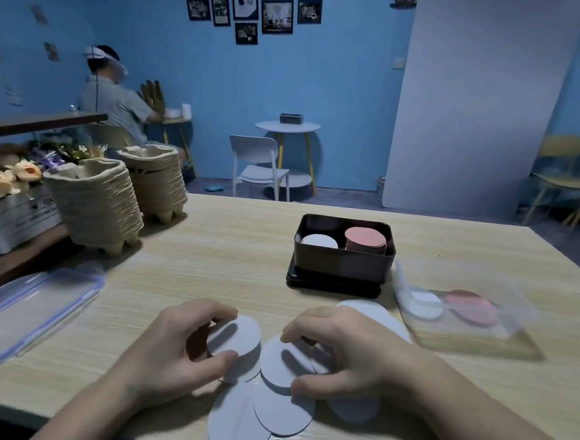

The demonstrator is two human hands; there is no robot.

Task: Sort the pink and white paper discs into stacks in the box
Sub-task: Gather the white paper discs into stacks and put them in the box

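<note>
At the lower middle of the frame the left hand [183, 346] pinches a white disc [236, 334] by its rim, thumb below and fingers curled over the top edge; just to its right, the right hand [351, 354] curls thumb and fingertips round another white disc [282, 363] lying on overlapping loose discs [268, 414] on the table [228, 250]; further up, right of centre, the box [340, 268] holds a low white stack [318, 241] beside a taller pink stack [365, 240]. These discs look thin, light and bendy, likely to slide over one another; I judge an edge pinch, squaring them together, safer than pressing flat.
</note>
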